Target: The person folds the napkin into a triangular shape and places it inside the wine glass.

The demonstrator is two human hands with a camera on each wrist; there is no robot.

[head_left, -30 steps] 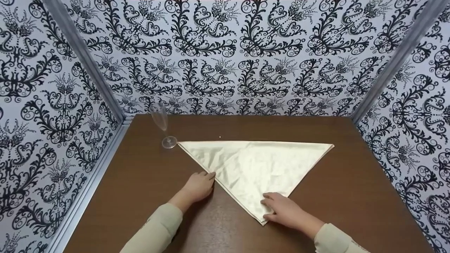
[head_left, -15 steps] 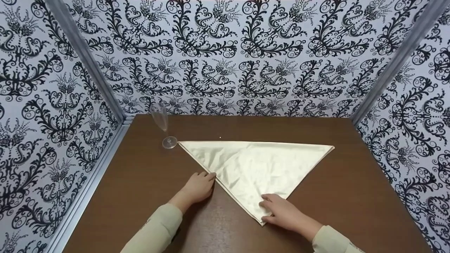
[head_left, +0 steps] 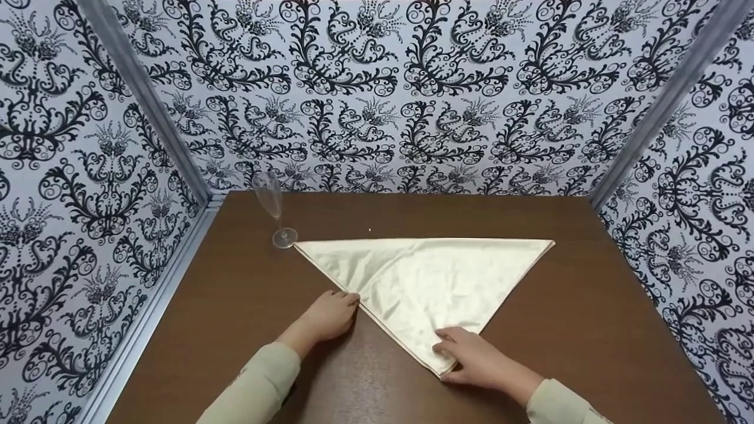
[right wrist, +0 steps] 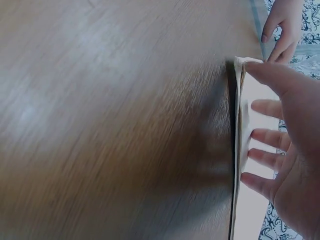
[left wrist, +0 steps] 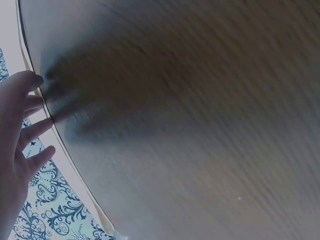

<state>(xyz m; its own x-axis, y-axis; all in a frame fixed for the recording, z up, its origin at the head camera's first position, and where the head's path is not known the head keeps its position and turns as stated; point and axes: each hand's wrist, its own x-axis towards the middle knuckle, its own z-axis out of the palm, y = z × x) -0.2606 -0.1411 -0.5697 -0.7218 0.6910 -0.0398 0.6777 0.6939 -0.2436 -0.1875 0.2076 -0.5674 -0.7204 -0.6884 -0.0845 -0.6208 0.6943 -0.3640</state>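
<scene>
A cream cloth napkin (head_left: 424,282), folded into a triangle, lies with its long side toward the back wall and one corner toward me. At the napkin's left edge, my left hand (head_left: 334,313) touches the hem with its fingertips. The left wrist view shows that hand's fingers (left wrist: 37,131) spread and fairly straight along the edge. My right hand (head_left: 474,356) rests at the near corner, thumb at the tip and the other fingers over the cloth. Its spread fingers (right wrist: 267,135) stand apart from the thumb in the right wrist view. The cloth's layers show along its edge there.
A clear champagne flute (head_left: 270,200) stands at the back left, its foot close to the napkin's left corner. Brown wood-grain table (head_left: 589,330) lies beneath. Walls (head_left: 377,118) with black scroll patterns enclose the back and both sides.
The napkin has shifted slightly left, its left corner coming a little nearer. My left hand has moved slightly toward me. My right thumb has moved down to the corner tip, where the cloth is more rumpled.
</scene>
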